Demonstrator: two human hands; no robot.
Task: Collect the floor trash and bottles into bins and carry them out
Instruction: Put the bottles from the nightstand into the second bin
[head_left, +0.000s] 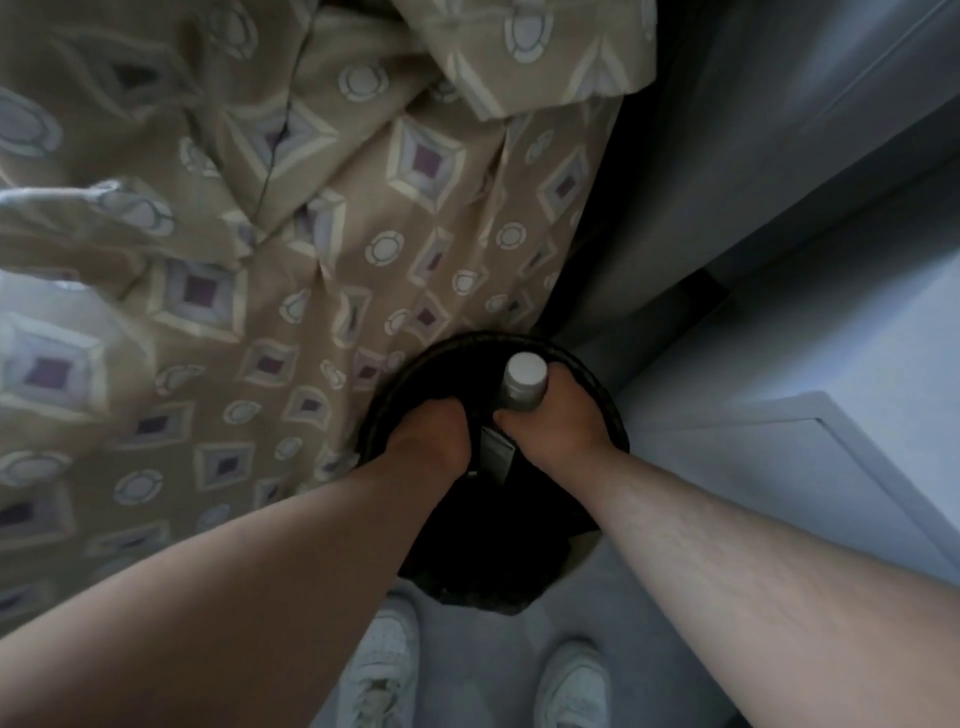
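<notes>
A round black bin (587, 371) lined with a black bag stands on the floor between the bed and a cabinet. My right hand (558, 423) is over the bin's mouth, shut on a dark bottle (522, 395) with a white cap that points up toward me. My left hand (428, 434) is inside the bin's left side with its fingers curled around the black bag lining. A small grey label or tag (493, 449) shows between my two hands. The bin's inside is too dark to make out.
A bed with a tan patterned cover (260, 234) fills the left and hangs close to the bin. A pale cabinet (779, 415) stands at the right. My white shoes (382, 670) rest on grey carpet just in front of the bin.
</notes>
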